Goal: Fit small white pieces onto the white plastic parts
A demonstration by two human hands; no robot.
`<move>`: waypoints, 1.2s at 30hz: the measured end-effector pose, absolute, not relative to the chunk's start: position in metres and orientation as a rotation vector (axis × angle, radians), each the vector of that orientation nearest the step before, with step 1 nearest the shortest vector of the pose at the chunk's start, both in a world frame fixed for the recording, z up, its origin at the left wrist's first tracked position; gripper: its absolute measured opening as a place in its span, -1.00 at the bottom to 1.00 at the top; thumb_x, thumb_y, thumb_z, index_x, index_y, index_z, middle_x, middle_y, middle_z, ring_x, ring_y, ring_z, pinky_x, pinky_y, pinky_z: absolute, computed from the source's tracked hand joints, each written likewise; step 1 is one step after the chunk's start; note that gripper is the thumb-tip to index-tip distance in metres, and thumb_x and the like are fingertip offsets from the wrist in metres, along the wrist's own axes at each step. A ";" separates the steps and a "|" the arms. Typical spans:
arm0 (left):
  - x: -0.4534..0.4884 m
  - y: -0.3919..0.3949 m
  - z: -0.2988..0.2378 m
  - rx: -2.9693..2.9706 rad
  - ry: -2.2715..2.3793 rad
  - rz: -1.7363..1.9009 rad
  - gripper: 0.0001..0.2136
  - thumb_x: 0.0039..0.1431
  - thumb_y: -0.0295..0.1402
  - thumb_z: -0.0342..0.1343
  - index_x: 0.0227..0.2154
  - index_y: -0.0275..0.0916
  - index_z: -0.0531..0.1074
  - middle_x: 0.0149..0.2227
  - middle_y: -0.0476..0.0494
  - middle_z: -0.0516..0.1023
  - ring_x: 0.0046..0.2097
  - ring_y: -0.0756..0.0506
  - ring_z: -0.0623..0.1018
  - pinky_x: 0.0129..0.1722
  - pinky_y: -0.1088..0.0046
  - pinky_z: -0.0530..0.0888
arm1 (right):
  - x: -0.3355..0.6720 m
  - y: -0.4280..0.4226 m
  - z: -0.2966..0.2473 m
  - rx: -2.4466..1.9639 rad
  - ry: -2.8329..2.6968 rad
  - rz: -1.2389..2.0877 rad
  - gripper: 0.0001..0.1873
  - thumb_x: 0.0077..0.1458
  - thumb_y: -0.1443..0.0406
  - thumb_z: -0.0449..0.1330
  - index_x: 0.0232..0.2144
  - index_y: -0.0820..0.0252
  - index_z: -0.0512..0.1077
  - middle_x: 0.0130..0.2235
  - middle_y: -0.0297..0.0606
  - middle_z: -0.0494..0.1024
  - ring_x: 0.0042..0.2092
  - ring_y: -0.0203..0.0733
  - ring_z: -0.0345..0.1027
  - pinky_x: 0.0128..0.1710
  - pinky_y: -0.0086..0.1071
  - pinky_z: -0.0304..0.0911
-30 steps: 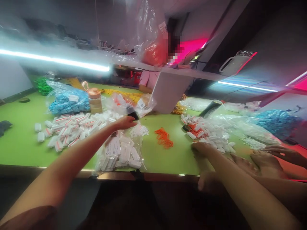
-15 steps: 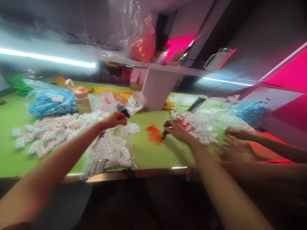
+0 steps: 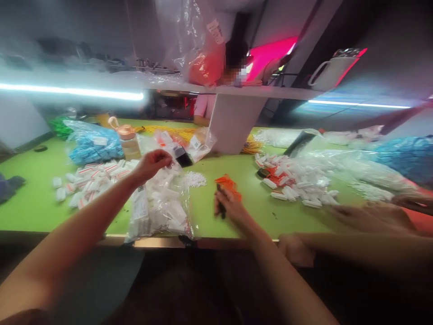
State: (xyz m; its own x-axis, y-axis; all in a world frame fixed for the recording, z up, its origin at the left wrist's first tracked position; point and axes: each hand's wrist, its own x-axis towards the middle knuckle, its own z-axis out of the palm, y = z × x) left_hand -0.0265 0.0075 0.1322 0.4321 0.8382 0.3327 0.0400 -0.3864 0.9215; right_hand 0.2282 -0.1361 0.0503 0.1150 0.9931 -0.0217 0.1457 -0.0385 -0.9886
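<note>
My left hand (image 3: 154,163) is closed, its fingers pinched at the upper edge of a clear plastic bag (image 3: 169,198). Packed in this bag are several small white pieces, and a printed label shows on its left side. My right hand (image 3: 230,204) is curled round a small black object (image 3: 221,205) whose kind is blurred. Just behind that hand lies a tangle of orange strands (image 3: 230,183) on the green tabletop. Between my hands sits a little pile of tiny white parts (image 3: 196,179).
White pieces with red stripes (image 3: 98,178) are heaped at left, near a bottle (image 3: 128,141) and a bag of blue items (image 3: 96,144). Another white heap (image 3: 304,180) and a black tape roll (image 3: 263,173) lie at right. A co-worker's hands (image 3: 368,216) reach in there.
My right hand has moved left and nearer the table edge with the black object, over the orange strands. The clear bag's top now rises to my left hand. The view has turned slightly.
</note>
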 end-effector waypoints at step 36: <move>-0.078 0.006 0.142 1.759 0.818 0.921 -0.46 -0.10 -0.25 0.31 0.02 -0.19 0.44 0.06 -0.25 0.51 0.05 -0.09 0.50 0.02 0.34 0.45 | 0.182 -0.136 0.104 -1.365 -1.616 0.458 -0.70 0.09 0.07 0.15 -0.52 0.14 0.37 -0.51 -0.36 0.38 -0.45 -0.29 0.22 -0.43 -0.41 0.17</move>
